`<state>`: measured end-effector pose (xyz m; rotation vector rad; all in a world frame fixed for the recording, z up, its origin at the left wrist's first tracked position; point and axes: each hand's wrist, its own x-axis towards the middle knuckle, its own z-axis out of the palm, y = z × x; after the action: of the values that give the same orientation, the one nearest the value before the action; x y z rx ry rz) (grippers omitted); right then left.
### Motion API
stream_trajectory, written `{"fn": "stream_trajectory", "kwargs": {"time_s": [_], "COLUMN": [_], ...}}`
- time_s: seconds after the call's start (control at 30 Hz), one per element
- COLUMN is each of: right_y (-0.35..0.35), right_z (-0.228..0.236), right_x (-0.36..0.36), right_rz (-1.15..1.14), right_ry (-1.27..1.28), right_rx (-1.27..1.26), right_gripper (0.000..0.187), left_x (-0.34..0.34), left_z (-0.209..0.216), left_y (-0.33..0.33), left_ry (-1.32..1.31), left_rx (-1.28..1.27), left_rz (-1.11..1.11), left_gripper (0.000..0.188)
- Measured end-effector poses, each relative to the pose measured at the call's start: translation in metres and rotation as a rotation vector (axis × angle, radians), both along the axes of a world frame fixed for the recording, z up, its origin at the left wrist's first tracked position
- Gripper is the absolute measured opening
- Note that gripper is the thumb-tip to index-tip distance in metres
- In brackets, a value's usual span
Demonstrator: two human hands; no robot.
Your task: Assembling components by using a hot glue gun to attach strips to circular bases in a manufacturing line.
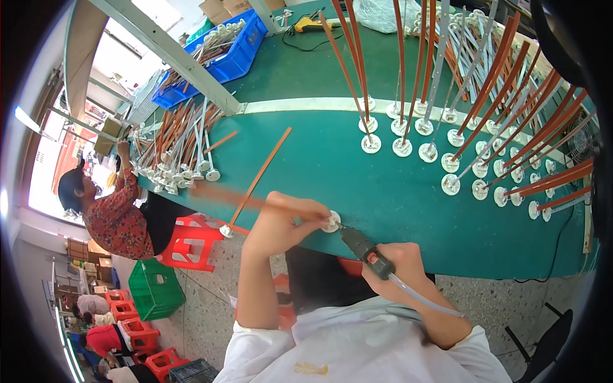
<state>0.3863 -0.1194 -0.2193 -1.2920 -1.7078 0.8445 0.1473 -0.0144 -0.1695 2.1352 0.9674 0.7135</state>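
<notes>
My left hand [284,223] is closed around a brown strip [223,195] near a small white round base [331,222] at its end. The strip's free part points left and is blurred. My right hand [403,271] grips a dark hot glue gun [361,247], with a clear glue stick [421,295] coming out of its back. The gun's nozzle is at the white base, just right of my left fingertips; whether it touches is too small to tell. Left of my hand, another brown strip [263,165] lies on the green table [306,166], its white base [227,231] at the near edge.
Rows of strips standing on white bases [450,184] fill the right side. A pile of similar pieces [179,150] lies at the left. Behind a pale ledge are a blue crate [233,60] and a yellow tool [308,24]. A co-worker [118,214] sits at the left.
</notes>
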Motion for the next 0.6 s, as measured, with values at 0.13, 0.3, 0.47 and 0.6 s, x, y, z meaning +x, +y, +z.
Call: {"fn": "stream_trajectory", "kwargs": {"time_s": [0.13, 0.3, 0.47, 0.6], "right_y": [-0.002, -0.001, 0.001, 0.002], "right_z": [0.002, 0.008, 0.003, 0.003], "right_x": [0.002, 0.003, 0.003, 0.001], "right_rz": [0.000, 0.006, 0.017, 0.004], "right_ry": [0.014, 0.025, 0.074, 0.087], "right_rx": [-0.009, -0.060, -0.021, -0.015], "right_gripper": [0.022, 0.022, 0.020, 0.017], "left_x": [0.002, 0.003, 0.017, 0.024], "left_z": [0.002, -0.005, -0.014, -0.023], "left_y": [-0.006, -0.014, -0.030, -0.035], "left_ry": [0.040, 0.065, -0.007, 0.002], "left_rx": [0.034, 0.117, 0.238, 0.239], "left_rz": [0.091, 0.258, 0.446, 0.481], "left_gripper": [0.013, 0.008, 0.010, 0.009]}}
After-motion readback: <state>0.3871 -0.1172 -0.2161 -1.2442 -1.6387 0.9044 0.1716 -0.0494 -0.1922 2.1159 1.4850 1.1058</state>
